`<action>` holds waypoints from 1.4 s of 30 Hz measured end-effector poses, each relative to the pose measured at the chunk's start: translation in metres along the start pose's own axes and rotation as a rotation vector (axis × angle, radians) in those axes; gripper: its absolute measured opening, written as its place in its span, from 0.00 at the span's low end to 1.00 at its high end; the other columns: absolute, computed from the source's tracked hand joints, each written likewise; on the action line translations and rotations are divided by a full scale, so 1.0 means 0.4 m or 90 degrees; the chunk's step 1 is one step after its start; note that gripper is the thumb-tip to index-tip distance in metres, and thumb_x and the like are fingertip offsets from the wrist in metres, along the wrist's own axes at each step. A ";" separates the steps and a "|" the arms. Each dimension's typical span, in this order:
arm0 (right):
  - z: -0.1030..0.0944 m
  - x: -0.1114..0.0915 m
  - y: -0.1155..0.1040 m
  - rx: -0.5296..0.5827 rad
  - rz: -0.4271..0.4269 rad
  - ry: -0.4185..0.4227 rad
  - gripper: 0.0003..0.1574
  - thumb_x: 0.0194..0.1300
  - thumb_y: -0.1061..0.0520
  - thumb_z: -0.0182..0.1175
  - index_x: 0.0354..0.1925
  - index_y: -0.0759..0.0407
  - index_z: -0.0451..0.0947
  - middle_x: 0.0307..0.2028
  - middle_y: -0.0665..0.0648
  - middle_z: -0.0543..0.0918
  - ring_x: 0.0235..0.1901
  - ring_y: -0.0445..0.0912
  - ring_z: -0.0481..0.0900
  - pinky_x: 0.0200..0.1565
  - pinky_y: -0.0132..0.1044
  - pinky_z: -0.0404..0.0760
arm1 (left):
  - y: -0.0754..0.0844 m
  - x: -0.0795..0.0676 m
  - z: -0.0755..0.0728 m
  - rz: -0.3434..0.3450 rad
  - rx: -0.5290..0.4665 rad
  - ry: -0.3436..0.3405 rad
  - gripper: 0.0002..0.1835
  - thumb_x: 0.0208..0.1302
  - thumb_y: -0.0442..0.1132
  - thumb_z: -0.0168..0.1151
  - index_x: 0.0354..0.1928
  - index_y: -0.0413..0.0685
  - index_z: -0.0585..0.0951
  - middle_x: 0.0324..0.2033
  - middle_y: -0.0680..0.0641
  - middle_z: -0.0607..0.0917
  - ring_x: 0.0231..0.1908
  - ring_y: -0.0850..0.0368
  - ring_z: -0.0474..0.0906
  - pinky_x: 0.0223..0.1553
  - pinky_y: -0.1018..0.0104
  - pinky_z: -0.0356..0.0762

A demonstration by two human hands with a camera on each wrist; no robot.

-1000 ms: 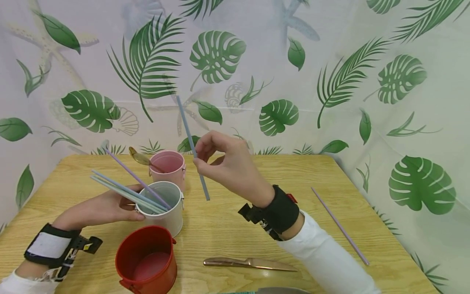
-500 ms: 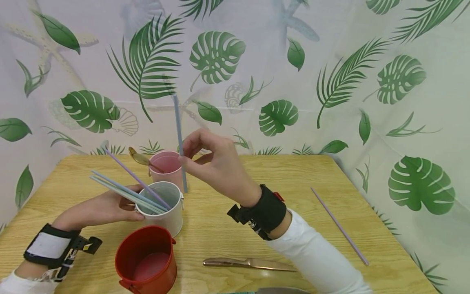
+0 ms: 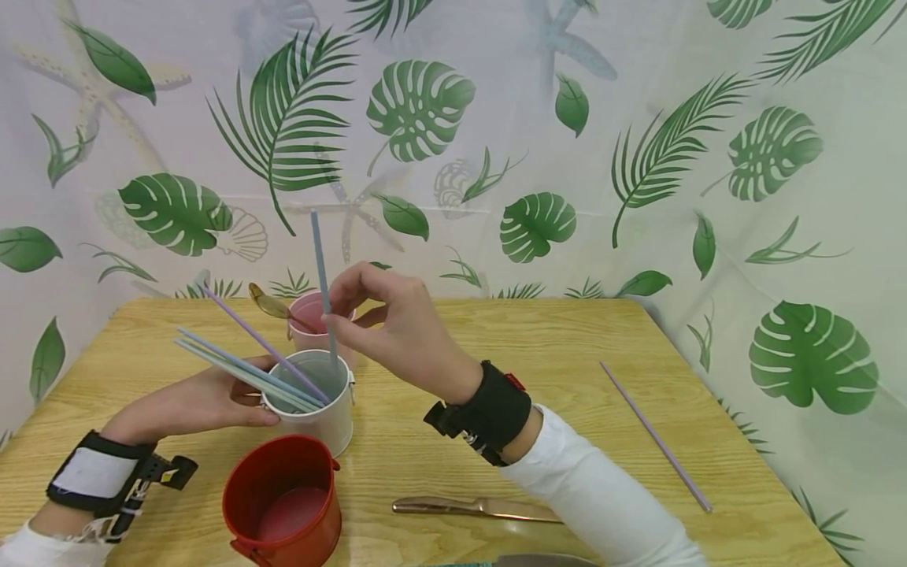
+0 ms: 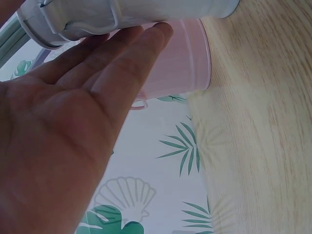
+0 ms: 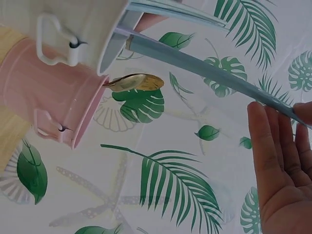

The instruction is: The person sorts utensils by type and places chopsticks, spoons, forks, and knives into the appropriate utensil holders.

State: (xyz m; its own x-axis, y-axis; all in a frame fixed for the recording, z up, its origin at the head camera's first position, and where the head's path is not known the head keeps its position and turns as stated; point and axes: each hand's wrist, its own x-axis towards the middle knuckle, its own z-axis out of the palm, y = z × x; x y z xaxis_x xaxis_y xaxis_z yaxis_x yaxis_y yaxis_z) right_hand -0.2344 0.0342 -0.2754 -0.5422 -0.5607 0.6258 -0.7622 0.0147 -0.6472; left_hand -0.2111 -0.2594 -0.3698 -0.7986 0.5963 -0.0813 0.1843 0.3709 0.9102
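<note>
My right hand pinches a blue straw between thumb and fingertips. The straw stands nearly upright, and its lower end dips inside the rim of the small white bucket. In the right wrist view this straw reaches across to the bucket's mouth. My left hand holds the white bucket from its left side, thumb in front and fingers behind. A purple straw and several pale blue and green straws lean to the left out of the bucket.
Behind stands a pink bucket with a gold spoon in it. A red bucket is at the front. A copper-coloured knife and a partly cut-off blade lie nearby. Another purple straw lies at the right.
My right hand has moved left and slightly down with the blue straw, bringing its lower end from beside the buckets into the white bucket's mouth. My left hand has stayed put.
</note>
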 end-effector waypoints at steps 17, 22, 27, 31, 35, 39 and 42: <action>0.076 0.012 0.066 -0.041 0.045 -0.102 0.09 0.65 0.67 0.69 0.40 0.60 0.78 0.36 0.53 0.84 0.35 0.37 0.80 0.39 0.29 0.85 | 0.005 -0.002 -0.002 -0.001 -0.013 -0.010 0.45 0.68 0.35 0.69 0.76 0.23 0.52 0.65 0.26 0.74 0.61 0.40 0.79 0.52 0.63 0.85; 0.093 0.013 0.077 -0.053 0.077 -0.133 0.10 0.64 0.68 0.70 0.41 0.61 0.79 0.38 0.54 0.84 0.35 0.38 0.80 0.40 0.29 0.85 | 0.007 -0.002 -0.002 0.004 -0.009 -0.009 0.46 0.69 0.35 0.69 0.77 0.24 0.52 0.66 0.26 0.73 0.61 0.41 0.79 0.52 0.63 0.84; 0.110 0.009 0.088 -0.076 0.092 -0.177 0.11 0.63 0.68 0.71 0.41 0.61 0.79 0.35 0.53 0.84 0.35 0.37 0.80 0.41 0.27 0.84 | 0.003 -0.002 -0.001 -0.002 -0.005 -0.009 0.45 0.69 0.36 0.69 0.77 0.25 0.53 0.67 0.26 0.72 0.63 0.34 0.76 0.53 0.62 0.84; 0.124 0.006 0.098 -0.105 0.091 -0.207 0.11 0.63 0.67 0.71 0.41 0.60 0.79 0.35 0.52 0.83 0.34 0.36 0.80 0.42 0.24 0.82 | -0.002 -0.001 0.000 -0.006 0.004 -0.006 0.43 0.69 0.36 0.69 0.75 0.25 0.56 0.65 0.28 0.75 0.62 0.34 0.77 0.54 0.60 0.84; 0.135 0.006 0.105 -0.138 0.090 -0.222 0.11 0.64 0.65 0.71 0.41 0.59 0.79 0.34 0.50 0.83 0.34 0.35 0.80 0.41 0.21 0.80 | -0.004 -0.001 0.000 0.001 0.010 -0.006 0.41 0.69 0.36 0.69 0.74 0.27 0.59 0.64 0.30 0.77 0.62 0.35 0.78 0.54 0.59 0.84; 0.140 0.011 0.105 -0.151 0.089 -0.229 0.10 0.65 0.65 0.70 0.41 0.59 0.78 0.33 0.49 0.83 0.32 0.35 0.79 0.40 0.19 0.79 | -0.003 -0.001 0.000 0.005 0.015 -0.005 0.40 0.68 0.37 0.69 0.74 0.28 0.60 0.64 0.31 0.77 0.61 0.37 0.78 0.54 0.60 0.84; 0.144 0.015 0.105 -0.156 0.090 -0.232 0.09 0.65 0.64 0.70 0.40 0.58 0.78 0.32 0.49 0.83 0.32 0.34 0.78 0.39 0.19 0.79 | -0.002 -0.001 0.000 0.007 0.016 -0.004 0.40 0.68 0.36 0.69 0.74 0.28 0.60 0.64 0.31 0.77 0.61 0.38 0.79 0.54 0.60 0.84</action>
State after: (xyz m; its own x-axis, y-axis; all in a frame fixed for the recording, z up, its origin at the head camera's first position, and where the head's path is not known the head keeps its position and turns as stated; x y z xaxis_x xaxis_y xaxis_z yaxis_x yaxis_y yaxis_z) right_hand -0.2493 -0.0163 -0.3241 -0.5200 -0.7935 0.3163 -0.7749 0.2825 -0.5654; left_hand -0.2107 -0.2600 -0.3705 -0.7933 0.6043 -0.0742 0.2072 0.3826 0.9004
